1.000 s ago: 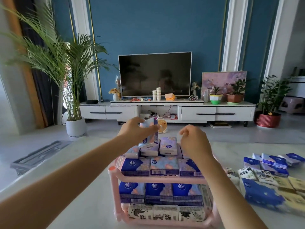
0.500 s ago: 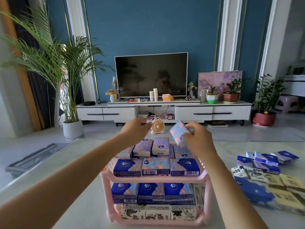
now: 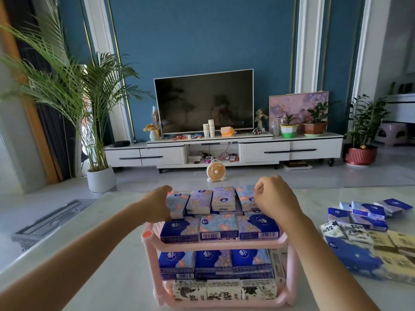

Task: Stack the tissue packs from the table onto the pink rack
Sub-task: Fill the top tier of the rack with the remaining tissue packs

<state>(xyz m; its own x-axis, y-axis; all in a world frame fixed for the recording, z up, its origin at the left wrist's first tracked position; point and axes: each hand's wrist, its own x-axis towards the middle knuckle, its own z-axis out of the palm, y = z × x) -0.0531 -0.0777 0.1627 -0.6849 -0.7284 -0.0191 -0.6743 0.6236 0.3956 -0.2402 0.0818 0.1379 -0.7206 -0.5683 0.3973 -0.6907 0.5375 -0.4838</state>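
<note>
Now left hand (image 3: 157,205), right hand (image 3: 277,198) grip tissue packs (image 3: 244,196).

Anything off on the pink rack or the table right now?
Minor only. On the middle shelf of the pink rack, one white pack stands on end, wedged at the right edge, unlike the stacked blue packs beside it. The loose packs on the table lie jumbled at the right. Nothing spilled or torn.

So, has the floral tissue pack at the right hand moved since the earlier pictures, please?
Yes: the floral tissue pack came down from above the pink rack onto the right end of its top row.
</note>
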